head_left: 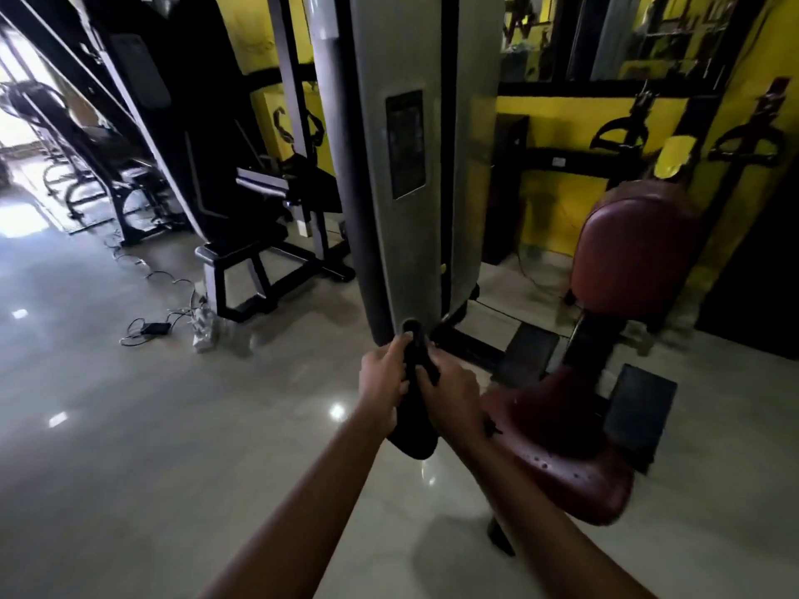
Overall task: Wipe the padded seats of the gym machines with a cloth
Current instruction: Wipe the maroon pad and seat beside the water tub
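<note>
A dark cloth (413, 430) hangs between my two hands in the middle of the head view. My left hand (382, 382) grips its upper left part, and my right hand (452, 397) grips it from the right. Just right of my hands lies a dark red padded seat (562, 451) with a few drops on its surface. Behind it stands the matching red padded backrest (635, 257). Both hands are held to the left of the seat, above the floor, not touching the pad.
A tall grey weight-stack column (402, 166) rises straight ahead. Black footplates (640, 408) sit behind the seat. Another black machine (259, 235) stands to the left. Cables and a power strip (190, 326) lie on the glossy tiled floor (173, 447). Yellow wall behind.
</note>
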A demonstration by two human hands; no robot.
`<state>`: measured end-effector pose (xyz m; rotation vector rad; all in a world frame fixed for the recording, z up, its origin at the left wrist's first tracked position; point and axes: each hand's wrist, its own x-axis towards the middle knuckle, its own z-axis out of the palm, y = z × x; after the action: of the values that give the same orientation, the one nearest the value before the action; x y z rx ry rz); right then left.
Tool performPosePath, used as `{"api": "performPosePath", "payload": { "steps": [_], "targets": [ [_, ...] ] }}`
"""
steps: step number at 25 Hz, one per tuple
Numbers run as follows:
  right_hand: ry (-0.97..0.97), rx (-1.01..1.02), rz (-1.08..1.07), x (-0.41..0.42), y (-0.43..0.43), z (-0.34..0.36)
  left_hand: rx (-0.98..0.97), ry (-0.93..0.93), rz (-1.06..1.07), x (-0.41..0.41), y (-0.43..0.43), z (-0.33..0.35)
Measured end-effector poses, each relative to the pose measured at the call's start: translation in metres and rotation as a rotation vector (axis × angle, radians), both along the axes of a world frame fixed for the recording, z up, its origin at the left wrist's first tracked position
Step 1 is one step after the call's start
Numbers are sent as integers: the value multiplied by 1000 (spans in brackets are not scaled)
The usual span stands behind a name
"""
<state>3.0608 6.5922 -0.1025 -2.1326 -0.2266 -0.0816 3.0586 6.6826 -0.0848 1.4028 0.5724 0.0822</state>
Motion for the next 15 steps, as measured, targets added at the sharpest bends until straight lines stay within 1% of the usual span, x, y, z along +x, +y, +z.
{"api": "performPosePath", "payload": {
  "steps": [2,3,4,5,6,7,8,9,10,12,13,15],
  "targets": [
    [16,-42,65,24,10,-3,28,-32,26,29,13,3],
    [15,-11,75,39,11,-4,32,-31,41,48,19,4],
    [-19,39,52,54,11,-5,12,-28,19,70,25,4],
    [-94,80,-4,69,12,-8,-10,-28,-46,92,31,6],
    [-192,70,-72,84,13,-12,-32,-40,-143,113,34,10],
    [-272,10,-138,98,14,-17,-51,-56,-262,135,36,14],
    [-329,-47,-204,111,16,-23,-67,-71,-391,156,35,20],
    [-352,-62,-266,119,19,-25,-94,-80,-514,172,33,27],
    [-382,-50,-341,127,21,-26,-130,-87,-634,186,29,33],
    [-486,-25,-568,146,24,-24,-181,-76,-893,218,19,40],
    [-517,-15,-679,154,22,-24,-160,-73,-1029,233,13,41],
    [-542,67,-874,160,20,-23,-72,-122,-1275,260,-2,40]
  ]
}}
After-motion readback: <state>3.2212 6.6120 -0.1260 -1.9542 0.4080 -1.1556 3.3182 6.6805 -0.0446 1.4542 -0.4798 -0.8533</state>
